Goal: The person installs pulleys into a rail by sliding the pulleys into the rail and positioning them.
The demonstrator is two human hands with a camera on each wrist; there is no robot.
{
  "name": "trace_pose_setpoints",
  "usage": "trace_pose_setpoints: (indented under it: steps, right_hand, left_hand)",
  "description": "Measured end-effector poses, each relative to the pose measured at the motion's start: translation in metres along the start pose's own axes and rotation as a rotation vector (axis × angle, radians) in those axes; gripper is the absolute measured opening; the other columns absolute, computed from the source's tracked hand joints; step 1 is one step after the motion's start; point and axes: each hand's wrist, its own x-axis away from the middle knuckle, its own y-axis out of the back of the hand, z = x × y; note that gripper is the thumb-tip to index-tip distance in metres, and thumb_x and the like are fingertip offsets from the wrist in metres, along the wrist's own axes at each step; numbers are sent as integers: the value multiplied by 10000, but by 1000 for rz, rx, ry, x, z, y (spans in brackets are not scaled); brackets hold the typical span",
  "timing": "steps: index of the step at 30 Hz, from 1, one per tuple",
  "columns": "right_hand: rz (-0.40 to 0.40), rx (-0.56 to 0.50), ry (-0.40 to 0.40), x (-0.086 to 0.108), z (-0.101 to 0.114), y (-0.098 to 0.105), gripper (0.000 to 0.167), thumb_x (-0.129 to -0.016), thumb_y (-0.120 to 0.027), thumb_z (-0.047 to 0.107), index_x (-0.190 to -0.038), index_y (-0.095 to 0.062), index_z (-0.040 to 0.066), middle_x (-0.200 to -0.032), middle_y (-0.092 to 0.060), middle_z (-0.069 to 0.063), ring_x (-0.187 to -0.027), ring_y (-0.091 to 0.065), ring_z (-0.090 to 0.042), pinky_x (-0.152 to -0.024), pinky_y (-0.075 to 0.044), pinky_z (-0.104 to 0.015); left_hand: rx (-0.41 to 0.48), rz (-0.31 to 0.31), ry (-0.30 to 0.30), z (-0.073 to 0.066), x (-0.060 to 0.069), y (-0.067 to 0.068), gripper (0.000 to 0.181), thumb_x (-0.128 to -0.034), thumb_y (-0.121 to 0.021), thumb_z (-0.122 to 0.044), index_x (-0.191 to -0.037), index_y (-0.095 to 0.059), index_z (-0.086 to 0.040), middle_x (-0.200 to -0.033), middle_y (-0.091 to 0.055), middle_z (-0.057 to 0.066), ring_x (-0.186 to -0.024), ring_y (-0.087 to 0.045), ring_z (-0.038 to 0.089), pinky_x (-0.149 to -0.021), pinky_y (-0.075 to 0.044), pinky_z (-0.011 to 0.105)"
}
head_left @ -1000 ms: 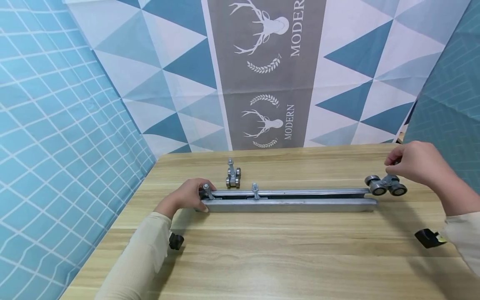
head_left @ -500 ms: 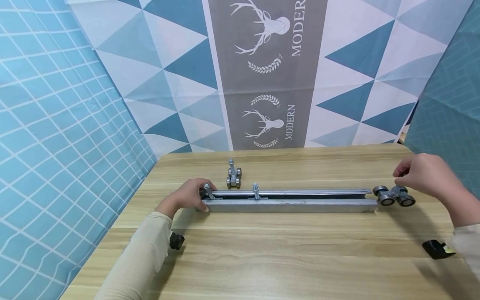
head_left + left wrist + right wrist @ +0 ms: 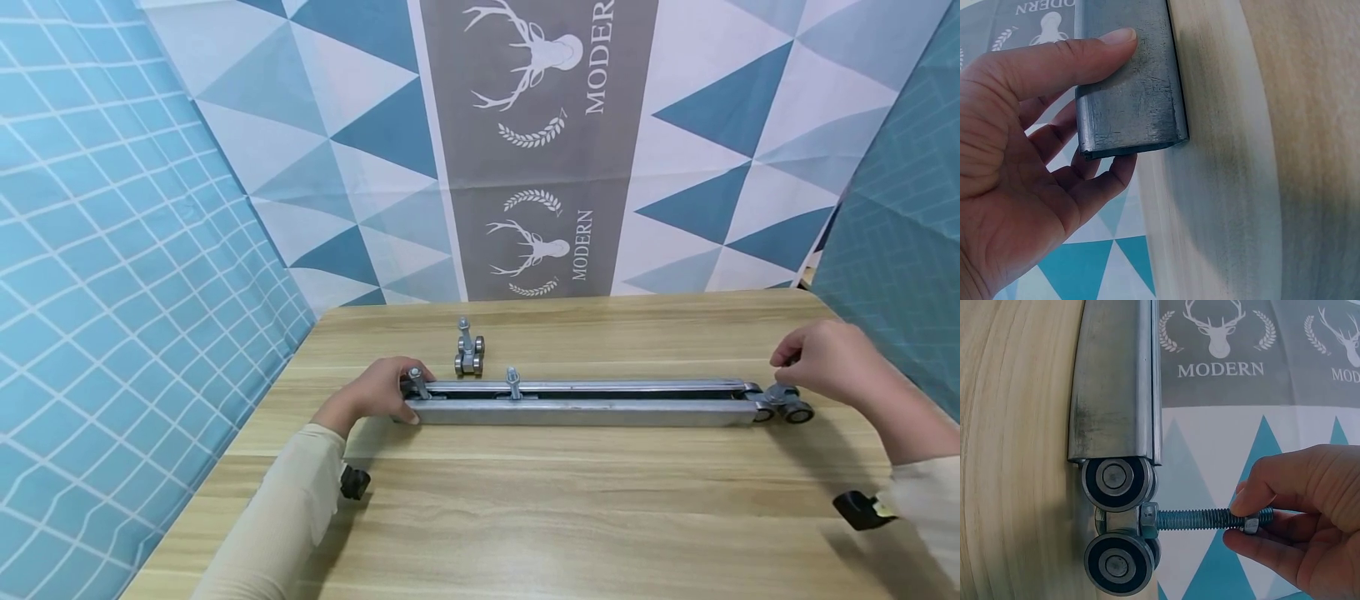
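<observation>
A metal channel track (image 3: 592,412) lies lengthwise on the table with its slot facing up. My left hand (image 3: 381,390) grips its left end, thumb on the near wall and fingers round the far side. My right hand (image 3: 834,360) pinches the threaded bolt (image 3: 1200,519) of a four-wheeled trolley roller (image 3: 1117,561). That roller's leading wheels sit at the track's right end, partly inside it; its other wheels are outside. Two more bolts stand up out of the slot, one bolt (image 3: 417,383) beside my left hand and another bolt (image 3: 513,383) further right.
Behind the track, a loose trolley roller (image 3: 468,354) stands on the wooden table (image 3: 570,508) with its bolt up. A patterned cloth (image 3: 540,167) hangs along the table's back edge, and a blue checked cloth (image 3: 112,275) hangs at the left.
My right hand moved the roller slightly right and down, then left, so its leading wheels entered the track's right end. My left hand stayed on the left end.
</observation>
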Motion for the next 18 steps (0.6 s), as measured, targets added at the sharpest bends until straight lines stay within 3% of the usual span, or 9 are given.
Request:
trace_pose_setpoints:
  steps: [18]
  right_hand:
    - [-10,-8,36,-3,13,-10,52,-736,-727,42,-757,-700,3,-708,-645,-8,-602,-531,-167,-530,-451,-347]
  left_hand:
    - [-11,-3,-2,2,-1,0,595,-566,-917,-47,-1108,-692,-147,-1105,-649,22,-1000,-568,227,-903,-465,479]
